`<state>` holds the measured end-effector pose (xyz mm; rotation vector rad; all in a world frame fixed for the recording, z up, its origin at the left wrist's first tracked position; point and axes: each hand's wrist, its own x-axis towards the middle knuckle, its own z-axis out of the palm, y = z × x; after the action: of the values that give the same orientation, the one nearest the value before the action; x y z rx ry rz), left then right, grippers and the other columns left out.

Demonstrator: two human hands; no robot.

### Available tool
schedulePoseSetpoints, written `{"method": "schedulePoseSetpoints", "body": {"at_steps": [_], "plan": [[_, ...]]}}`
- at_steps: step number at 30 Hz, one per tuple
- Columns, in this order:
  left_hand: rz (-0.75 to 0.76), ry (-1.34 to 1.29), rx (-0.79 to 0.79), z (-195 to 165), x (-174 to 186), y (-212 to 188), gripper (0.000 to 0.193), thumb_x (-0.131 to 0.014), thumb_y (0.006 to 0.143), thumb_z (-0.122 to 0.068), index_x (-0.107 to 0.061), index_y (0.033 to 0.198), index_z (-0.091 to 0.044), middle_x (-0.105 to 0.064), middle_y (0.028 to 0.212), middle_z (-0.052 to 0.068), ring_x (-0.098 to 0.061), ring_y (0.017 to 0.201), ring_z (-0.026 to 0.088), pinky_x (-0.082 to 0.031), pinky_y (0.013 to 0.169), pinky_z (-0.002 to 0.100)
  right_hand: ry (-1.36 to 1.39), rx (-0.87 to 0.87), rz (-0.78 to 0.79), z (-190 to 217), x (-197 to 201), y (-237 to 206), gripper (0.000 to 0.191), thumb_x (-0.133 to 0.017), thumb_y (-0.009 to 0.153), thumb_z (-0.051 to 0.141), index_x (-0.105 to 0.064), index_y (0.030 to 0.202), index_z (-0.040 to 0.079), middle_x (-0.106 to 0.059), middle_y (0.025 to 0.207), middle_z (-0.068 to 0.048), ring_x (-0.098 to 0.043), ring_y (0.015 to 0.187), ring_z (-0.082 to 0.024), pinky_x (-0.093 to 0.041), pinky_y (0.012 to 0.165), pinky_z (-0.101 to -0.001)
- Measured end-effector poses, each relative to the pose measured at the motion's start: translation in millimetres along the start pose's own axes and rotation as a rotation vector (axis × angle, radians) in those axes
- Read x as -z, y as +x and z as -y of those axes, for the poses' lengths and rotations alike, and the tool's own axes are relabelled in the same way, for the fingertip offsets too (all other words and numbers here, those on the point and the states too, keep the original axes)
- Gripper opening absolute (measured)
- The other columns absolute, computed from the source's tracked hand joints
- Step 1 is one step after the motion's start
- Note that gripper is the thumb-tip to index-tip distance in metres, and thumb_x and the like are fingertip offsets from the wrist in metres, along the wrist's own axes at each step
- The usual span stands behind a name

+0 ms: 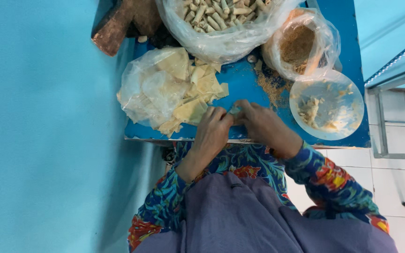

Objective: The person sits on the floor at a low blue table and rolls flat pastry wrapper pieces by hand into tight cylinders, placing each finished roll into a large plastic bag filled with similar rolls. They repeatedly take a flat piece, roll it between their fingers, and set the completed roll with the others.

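Pastry piece point(235, 110), small and pale, is pinched between both hands at the near edge of the blue table point(244, 84), roughly mid-width. Left hand point(213, 129) is curled w/ fingertips closed on the piece from its side; right hand point(263, 125) is closed on it from the other side, fingers meeting the left's. Most of the piece is hidden by the fingers, so its exact shape can't be told.

Relative to the table: a stack of wrapper sheets point(198, 93) on clear plastic is laid toward the table's left side, just beside the left hand. A bag of finished rolls point(219, 18) is set at the far edge. A bag of brown crumbs point(298, 44) is at the far right, w/ loose crumbs scattered on the table surface near it. A round plate point(326, 105) w/ pale filling remnants sits at the right near corner, close to the right hand.

Risks, as judged: the thin wrapper could be torn if pinched too hard, and filling could be squeezed out. The piece is held right at the table's near edge, so if grip is loosened it could be dropped off onto the lap. Stray crumbs could be picked up by the wrapper.
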<state>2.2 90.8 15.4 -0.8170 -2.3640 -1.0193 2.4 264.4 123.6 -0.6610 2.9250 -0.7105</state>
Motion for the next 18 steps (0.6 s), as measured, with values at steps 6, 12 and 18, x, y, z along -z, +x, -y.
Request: {"method": "schedulePoseSetpoints", "body": {"at_steps": [6,12,18], "plan": [[0.055,0.08,-0.13,-9,5,-7,0.029,-0.069,0.083,0.001,-0.064,0.111,0.002,-0.06,0.101,0.012,-0.059,0.099,0.029,-0.054,0.084,0.037,0.055,0.067,0.001,-10,-6,3,0.052,-0.066,0.088,0.002,-0.045,0.136,0.003,-0.07,0.099,-0.021,-0.07,0.089,-0.043,-0.055,0.068,-0.0484],[0.073,0.093,-0.154,-4,5,-5,0.028,-0.068,0.079,0.001,-0.063,0.107,0.001,-0.061,0.103,0.013,-0.058,0.102,0.03,-0.055,0.087,0.038,-0.055,0.18,-0.075,-15,-16,-19,0.051,-0.064,0.088,0.0,-0.044,0.135,0.0,-0.067,0.105,-0.024,-0.07,0.09,-0.044,-0.056,0.07,-0.0472],[0.26,-0.196,0.119,12,7,23,0.006,-0.069,0.093,-0.005,-0.07,0.089,0.0,-0.06,0.087,0.018,-0.058,0.089,0.035,-0.05,0.078,0.048,0.132,-0.035,0.037,-14,-6,3,0.048,-0.073,0.088,0.007,-0.047,0.128,0.005,-0.071,0.093,-0.017,-0.073,0.084,-0.038,-0.055,0.066,-0.044]]}}
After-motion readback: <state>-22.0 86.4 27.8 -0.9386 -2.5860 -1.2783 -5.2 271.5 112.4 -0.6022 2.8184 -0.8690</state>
